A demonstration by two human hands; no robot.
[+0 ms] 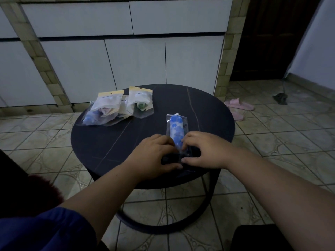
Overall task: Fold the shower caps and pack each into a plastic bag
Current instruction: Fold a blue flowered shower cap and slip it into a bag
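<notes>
On the round dark worktop [112,142], both hands pinch the near end of a clear plastic bag [185,124] holding a rolled blue-flowered shower cap [176,129]. The left hand [152,153] and right hand [204,149] curl their fingers onto the bag's opening. 2 or more packed bags [107,109] lie at the far left edge.

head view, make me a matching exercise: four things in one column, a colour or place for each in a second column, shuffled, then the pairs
Things:
1. rolled shower cap
2. slippers
3. table
4. packed bag with green cap

Descriptions:
A. pink, on the floor tiles
B. blue and white, in a clear bag held by both hands
C. dark, round
D. at the table's far edge

Pairs: 1-B, 2-A, 3-C, 4-D
</notes>
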